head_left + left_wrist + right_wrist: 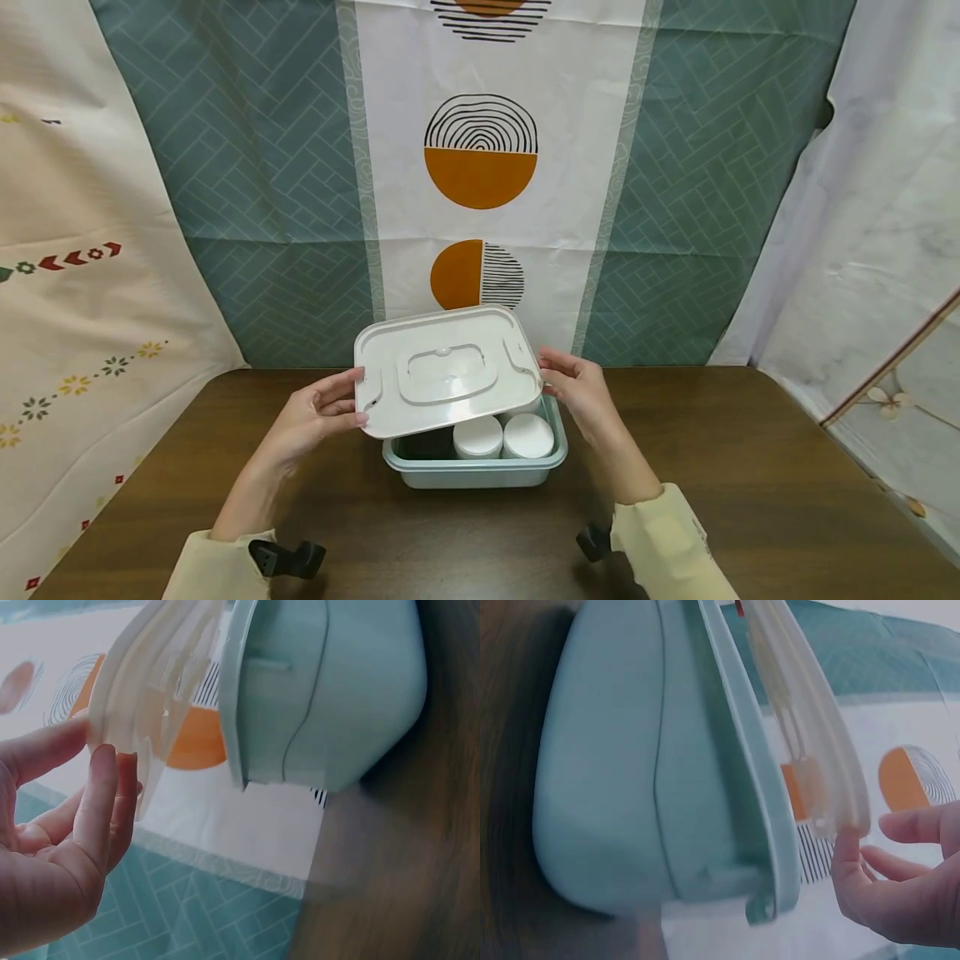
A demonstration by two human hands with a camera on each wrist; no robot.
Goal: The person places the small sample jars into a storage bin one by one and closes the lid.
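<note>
A white rectangular lid [447, 372] with a recessed centre panel is held tilted above a pale green box [480, 479]. My left hand [318, 417] pinches its left edge, thumb and fingers on either side of the rim, as the left wrist view also shows. At the opposite end, my right hand [581, 392] grips the right edge with its fingertips. Inside the box, white round jars [477, 437] stand at the front right, and a dark area shows at the left. The lid hides the back of the box. In the right wrist view, a gap separates lid from box rim.
The box rests on a dark brown wooden table [465, 542]. Behind the table hangs a patterned curtain [285, 208], with pale cloths [97, 317] at the left and a marble-patterned cloth [885, 233] at the right. Black straps [287, 558] sit on the wrists.
</note>
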